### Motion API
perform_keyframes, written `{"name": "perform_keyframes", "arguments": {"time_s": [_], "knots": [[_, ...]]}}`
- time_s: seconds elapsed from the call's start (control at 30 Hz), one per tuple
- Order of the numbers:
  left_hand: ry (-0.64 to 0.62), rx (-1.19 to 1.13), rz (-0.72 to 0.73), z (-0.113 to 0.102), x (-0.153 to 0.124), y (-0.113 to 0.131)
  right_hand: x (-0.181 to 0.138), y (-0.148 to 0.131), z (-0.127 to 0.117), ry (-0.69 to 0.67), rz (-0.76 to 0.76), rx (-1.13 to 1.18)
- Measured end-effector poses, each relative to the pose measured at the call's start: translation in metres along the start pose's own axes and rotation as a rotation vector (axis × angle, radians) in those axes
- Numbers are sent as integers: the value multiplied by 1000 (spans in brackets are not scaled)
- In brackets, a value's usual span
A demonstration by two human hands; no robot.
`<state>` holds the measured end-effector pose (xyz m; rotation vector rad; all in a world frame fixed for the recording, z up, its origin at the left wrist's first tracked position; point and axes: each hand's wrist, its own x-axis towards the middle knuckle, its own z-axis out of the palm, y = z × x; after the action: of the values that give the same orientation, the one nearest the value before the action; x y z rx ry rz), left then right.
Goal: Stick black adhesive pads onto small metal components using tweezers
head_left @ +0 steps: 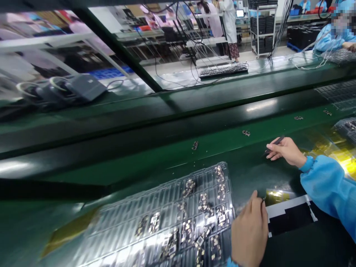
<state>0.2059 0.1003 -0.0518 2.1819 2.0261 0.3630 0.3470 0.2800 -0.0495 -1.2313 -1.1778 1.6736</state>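
The right hand [285,151] pinches dark tweezers [274,144] between thumb and fingers, tips pointing toward 10 o'clock over the green bench [167,163]. The left hand [249,231] has its fingers together, thumb and forefinger nipping something tiny I cannot make out, at the 3 o'clock edge of a clear ribbed tray [167,218]. The tray's slots hold small metal parts [204,204], many slots bare. No writing is legible.

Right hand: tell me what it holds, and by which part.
The right hand pinches dark tweezers near their middle, tips over the green belt. The left hand rests by the clear tray.
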Motion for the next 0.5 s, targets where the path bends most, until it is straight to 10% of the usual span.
{"name": "perform_keyframes", "arguments": {"time_s": [0.3, 0.5], "knots": [[-54, -41, 423, 13, -59, 27, -81, -10, -33, -189, -55, -188], [-169, 43, 423, 19, -61, 51, -117, 20, -47, -216, 87, -183]]}}
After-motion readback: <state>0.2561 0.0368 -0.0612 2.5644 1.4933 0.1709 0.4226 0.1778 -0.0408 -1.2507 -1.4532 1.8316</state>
